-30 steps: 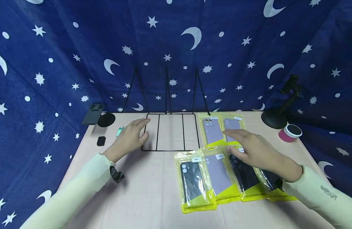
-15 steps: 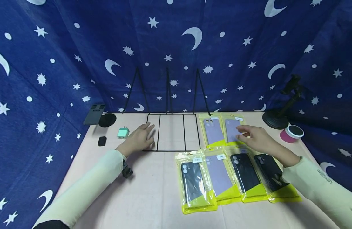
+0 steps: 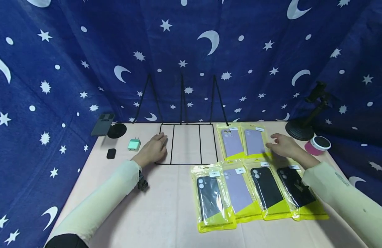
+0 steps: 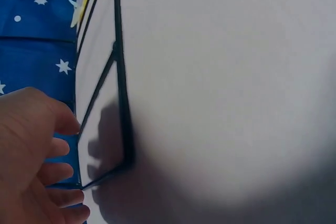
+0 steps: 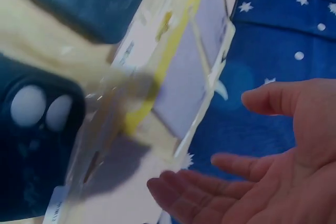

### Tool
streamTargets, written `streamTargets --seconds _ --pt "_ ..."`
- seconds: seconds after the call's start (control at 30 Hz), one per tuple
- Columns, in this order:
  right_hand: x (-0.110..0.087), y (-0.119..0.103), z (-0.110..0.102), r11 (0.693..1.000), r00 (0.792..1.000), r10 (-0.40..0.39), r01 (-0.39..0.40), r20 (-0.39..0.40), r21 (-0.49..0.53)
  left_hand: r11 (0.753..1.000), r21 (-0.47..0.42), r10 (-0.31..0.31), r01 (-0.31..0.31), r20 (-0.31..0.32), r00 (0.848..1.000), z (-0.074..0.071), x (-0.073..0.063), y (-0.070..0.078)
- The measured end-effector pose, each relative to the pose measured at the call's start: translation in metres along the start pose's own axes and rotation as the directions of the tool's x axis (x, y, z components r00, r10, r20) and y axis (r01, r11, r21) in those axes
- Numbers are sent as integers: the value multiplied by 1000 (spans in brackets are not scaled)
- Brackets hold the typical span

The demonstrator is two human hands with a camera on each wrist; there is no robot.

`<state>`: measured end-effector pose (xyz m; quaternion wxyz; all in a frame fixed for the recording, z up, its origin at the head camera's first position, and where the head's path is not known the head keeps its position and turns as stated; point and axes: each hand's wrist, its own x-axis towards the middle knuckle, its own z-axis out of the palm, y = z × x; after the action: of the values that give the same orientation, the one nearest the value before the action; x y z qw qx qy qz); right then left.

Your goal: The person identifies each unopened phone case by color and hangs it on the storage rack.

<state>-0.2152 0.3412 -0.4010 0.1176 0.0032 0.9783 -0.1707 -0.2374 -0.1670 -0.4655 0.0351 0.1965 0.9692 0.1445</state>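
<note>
The fingers (image 4: pixel 59 172) of the left hand (image 3: pixel 153 148) are loosely bent and grasp nothing; they lie at the left end of the black wire rack (image 3: pixel 200 144), but whether they touch it I cannot tell. The right hand's (image 3: pixel 282 144) fingers are spread, slightly curved and free, just beside the right-hand of two lavender case packets (image 3: pixel 254 141) in the far row. The rack's base lies flat at the back of the worktop (image 3: pixel 166 213), its thin uprights rising behind. Nearer, four more packets (image 3: pixel 209 196) lie side by side, one holding a lavender case, the others dark ones. The worktop is pale pink. At its left are a mint plug (image 3: pixel 134 144), a small black block (image 3: pixel 111 153) and a grey stand (image 3: pixel 102 124); at its right, a black stand (image 3: pixel 299 130) and a pink-and-white tub (image 3: pixel 317 145). Dark blue cloth (image 3: pixel 178 41) with white moons and stars hangs behind and along both sides.
</note>
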Motion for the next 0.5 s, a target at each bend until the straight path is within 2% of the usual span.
streamTargets --seconds 0.13,0.33,0.5 --pt "6 7 -1 998 995 58 -59 76 7 1000 8 -6 6 27 1000 5 0 -4" --pt "18 11 1 994 972 100 -107 211 22 999 36 -16 15 28 999 10 -1 -6" --pt "28 12 6 988 967 143 -154 209 35 998 45 -38 37 27 999 10 -3 -7"
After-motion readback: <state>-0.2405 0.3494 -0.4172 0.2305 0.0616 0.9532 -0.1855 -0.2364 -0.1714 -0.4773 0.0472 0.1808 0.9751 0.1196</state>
